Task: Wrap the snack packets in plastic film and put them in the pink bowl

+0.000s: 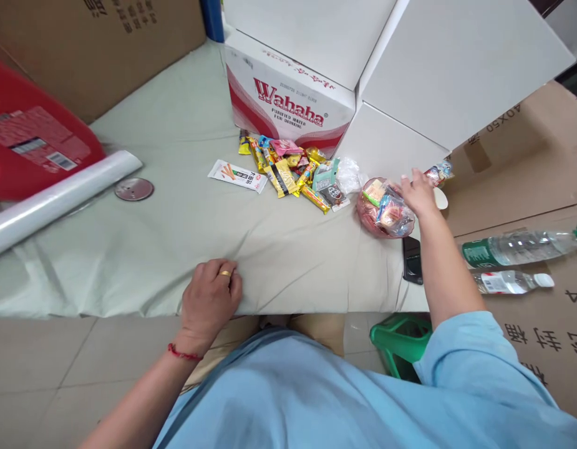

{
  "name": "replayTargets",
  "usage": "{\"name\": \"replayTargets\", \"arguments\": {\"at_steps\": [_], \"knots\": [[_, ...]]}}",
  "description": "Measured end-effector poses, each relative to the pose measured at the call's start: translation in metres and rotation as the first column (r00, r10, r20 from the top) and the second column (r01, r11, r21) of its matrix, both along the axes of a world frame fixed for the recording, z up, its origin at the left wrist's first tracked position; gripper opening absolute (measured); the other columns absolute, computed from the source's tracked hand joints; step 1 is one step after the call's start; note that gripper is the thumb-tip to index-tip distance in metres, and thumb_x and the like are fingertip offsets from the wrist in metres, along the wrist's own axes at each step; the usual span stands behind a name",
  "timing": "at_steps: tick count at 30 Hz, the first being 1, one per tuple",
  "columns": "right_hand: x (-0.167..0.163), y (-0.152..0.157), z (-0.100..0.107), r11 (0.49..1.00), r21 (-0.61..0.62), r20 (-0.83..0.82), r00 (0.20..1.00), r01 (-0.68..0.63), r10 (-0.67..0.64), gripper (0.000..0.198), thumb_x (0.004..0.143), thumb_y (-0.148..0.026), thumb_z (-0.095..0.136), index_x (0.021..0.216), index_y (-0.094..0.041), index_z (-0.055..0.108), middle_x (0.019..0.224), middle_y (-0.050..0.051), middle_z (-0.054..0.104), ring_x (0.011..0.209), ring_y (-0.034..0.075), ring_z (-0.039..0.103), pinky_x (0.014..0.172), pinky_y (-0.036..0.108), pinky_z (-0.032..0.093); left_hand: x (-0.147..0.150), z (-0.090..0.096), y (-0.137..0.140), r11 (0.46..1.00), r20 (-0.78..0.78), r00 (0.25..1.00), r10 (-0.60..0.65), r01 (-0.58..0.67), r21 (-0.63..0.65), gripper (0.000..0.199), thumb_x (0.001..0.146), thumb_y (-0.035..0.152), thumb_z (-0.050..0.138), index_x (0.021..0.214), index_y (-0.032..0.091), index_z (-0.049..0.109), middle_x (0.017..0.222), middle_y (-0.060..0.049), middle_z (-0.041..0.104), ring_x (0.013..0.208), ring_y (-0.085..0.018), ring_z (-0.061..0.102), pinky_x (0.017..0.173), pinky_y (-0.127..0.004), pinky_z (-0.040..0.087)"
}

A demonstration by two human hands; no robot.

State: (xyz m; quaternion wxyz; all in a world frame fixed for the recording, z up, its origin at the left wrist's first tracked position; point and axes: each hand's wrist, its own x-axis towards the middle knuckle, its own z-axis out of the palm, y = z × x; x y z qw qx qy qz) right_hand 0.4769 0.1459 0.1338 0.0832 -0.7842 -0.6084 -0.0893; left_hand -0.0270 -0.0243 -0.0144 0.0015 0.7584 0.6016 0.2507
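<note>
My left hand [209, 297] rests on the table's front edge, its fingers curled into a fist with nothing visible in them. A gold ring is on one finger. My right hand [418, 194] reaches over the right side of a pinkish clear bowl [367, 223], fingers slightly apart and no object seen between them. Wrapped snacks [395, 213] fill the bowl. Just beyond the right hand is a colourful snack packet [438, 173], partly hidden by it. Left of the bowl lies a pile of candies and snack packets [282, 177], with a white snack packet [237, 175] at its left end.
A Wahaha carton [290, 100] and white boxes [410, 68] stand behind the snacks. At left are a red jug [35, 131], a plastic film roll [63, 199] and a round metal disc [134, 189]. A phone [412, 260] and bottles [517, 248] lie right; a green stool [400, 337] stands below.
</note>
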Motion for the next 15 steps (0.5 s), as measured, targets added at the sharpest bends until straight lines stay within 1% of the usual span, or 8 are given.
{"name": "replayTargets", "arguments": {"at_steps": [3,4,6,7,10,12,13,15], "knots": [[-0.015,0.005,-0.029,0.98,-0.199,0.002,1.0,-0.029,0.03,0.057,0.105,-0.041,0.041,0.148,-0.004,0.054,0.154,0.027,0.055,0.141,0.035,0.051,0.119,0.048,0.038,0.0,0.001,-0.001,1.0,-0.001,1.0,-0.015,0.015,0.001,0.023,0.098,0.019,0.051,0.102,0.015,0.074,0.101,-0.014,0.071,0.095,-0.031,0.064,0.081,-0.043,0.053],[-0.018,0.003,-0.038,0.97,-0.238,0.019,0.999,-0.04,0.046,0.059,0.106,-0.041,0.04,0.15,-0.004,0.052,0.156,0.027,0.053,0.143,0.035,0.049,0.119,0.049,0.038,0.0,0.001,-0.001,1.0,0.001,1.0,-0.017,0.017,-0.001,0.023,0.098,0.019,0.051,0.102,0.015,0.074,0.101,-0.014,0.071,0.095,-0.031,0.064,0.082,-0.043,0.053],[-0.022,-0.004,-0.048,0.969,-0.24,0.07,0.994,-0.06,0.079,0.06,0.106,-0.039,0.037,0.153,-0.004,0.048,0.159,0.027,0.051,0.146,0.036,0.047,0.121,0.05,0.036,0.001,0.002,-0.001,1.0,0.013,1.0,-0.017,0.017,-0.009,0.023,0.098,0.019,0.051,0.102,0.016,0.073,0.101,-0.014,0.072,0.095,-0.03,0.064,0.083,-0.044,0.053],[-0.022,-0.007,-0.049,0.971,-0.23,0.092,0.992,-0.068,0.091,0.06,0.106,-0.038,0.036,0.153,-0.003,0.048,0.158,0.027,0.051,0.146,0.036,0.048,0.12,0.05,0.036,0.001,0.003,-0.001,1.0,0.02,1.0,-0.016,0.017,-0.015,0.022,0.097,0.019,0.052,0.102,0.017,0.073,0.101,-0.013,0.072,0.095,-0.03,0.064,0.083,-0.044,0.053],[-0.016,-0.008,-0.04,0.961,-0.265,0.111,0.987,-0.079,0.112,0.058,0.105,-0.042,0.038,0.147,-0.006,0.055,0.149,0.026,0.06,0.137,0.037,0.055,0.115,0.049,0.041,0.001,0.004,-0.001,1.0,0.028,1.0,-0.01,0.01,-0.021,0.022,0.096,0.018,0.052,0.1,0.018,0.073,0.1,-0.013,0.072,0.095,-0.03,0.064,0.082,-0.043,0.053],[-0.013,0.0,-0.028,0.949,-0.31,0.105,0.99,-0.061,0.098,0.053,0.102,-0.045,0.044,0.135,-0.009,0.066,0.134,0.024,0.069,0.125,0.037,0.062,0.11,0.049,0.045,0.001,0.004,-0.001,1.0,0.029,1.0,-0.009,0.009,-0.022,0.021,0.096,0.018,0.052,0.1,0.018,0.073,0.1,-0.013,0.072,0.094,-0.03,0.064,0.082,-0.043,0.053],[-0.014,0.006,-0.022,0.954,-0.296,0.107,0.991,-0.05,0.085,0.05,0.101,-0.046,0.046,0.128,-0.01,0.071,0.127,0.024,0.072,0.12,0.038,0.064,0.108,0.05,0.046,0.001,0.004,-0.001,1.0,0.032,0.999,-0.012,0.013,-0.022,0.021,0.096,0.017,0.052,0.1,0.018,0.073,0.1,-0.013,0.071,0.094,-0.03,0.063,0.082,-0.044,0.053],[-0.018,0.023,-0.012,0.982,-0.181,0.118,0.99,-0.054,0.076,0.047,0.101,-0.044,0.049,0.121,-0.011,0.075,0.122,0.024,0.072,0.117,0.039,0.063,0.107,0.052,0.045,0.001,0.003,-0.001,0.999,0.046,0.999,-0.021,0.022,-0.023,0.021,0.096,0.017,0.052,0.1,0.018,0.073,0.1,-0.013,0.071,0.094,-0.03,0.063,0.082,-0.044,0.052]]}}
